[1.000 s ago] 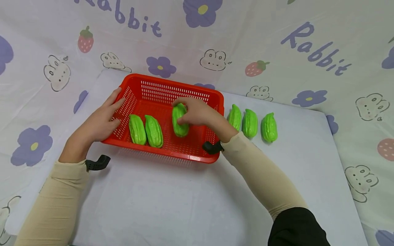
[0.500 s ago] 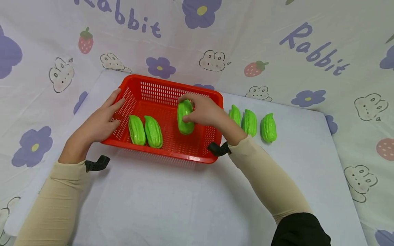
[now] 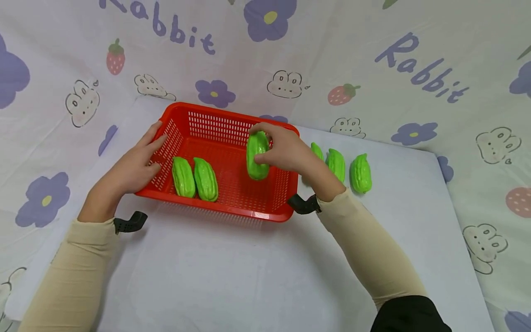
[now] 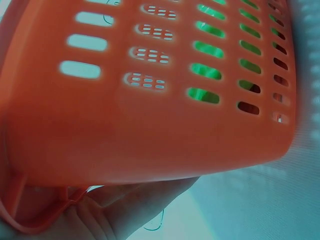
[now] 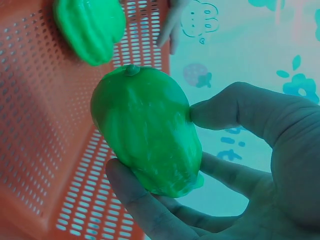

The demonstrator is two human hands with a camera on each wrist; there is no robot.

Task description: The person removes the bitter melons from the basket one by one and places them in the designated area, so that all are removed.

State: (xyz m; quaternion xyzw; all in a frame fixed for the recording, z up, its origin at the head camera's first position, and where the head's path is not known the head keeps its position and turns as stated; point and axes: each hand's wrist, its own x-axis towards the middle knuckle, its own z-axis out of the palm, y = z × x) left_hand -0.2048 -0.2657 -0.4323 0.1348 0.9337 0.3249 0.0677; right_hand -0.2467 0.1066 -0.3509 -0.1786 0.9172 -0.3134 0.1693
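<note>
A red plastic basket (image 3: 207, 207) with slotted walls stands on the white table. My left hand (image 3: 128, 168) rests on its left rim, fingers fairly straight; in the left wrist view the hand (image 4: 135, 205) shows below the basket's outer wall (image 4: 150, 145). My right hand (image 3: 286, 150) pinches a green bitter melon (image 3: 258, 157) above the basket's right part. Thumb and fingers press on opposite sides of that melon (image 5: 145, 130) in the right wrist view. Two more green bitter melons, the left one (image 3: 184, 177) and the right one (image 3: 205, 180), lie side by side inside the basket.
Right of the basket several green bitter melons lie on the table (image 3: 265, 276), among them one (image 3: 361, 174) at the far right and one (image 3: 336, 164) beside it. My right forearm partly covers another (image 3: 317, 151). A printed cloth (image 3: 315, 46) hangs behind.
My right hand has moved right and slightly towards the back with the bitter melon still pinched. The left hand and the basket have hardly moved.
</note>
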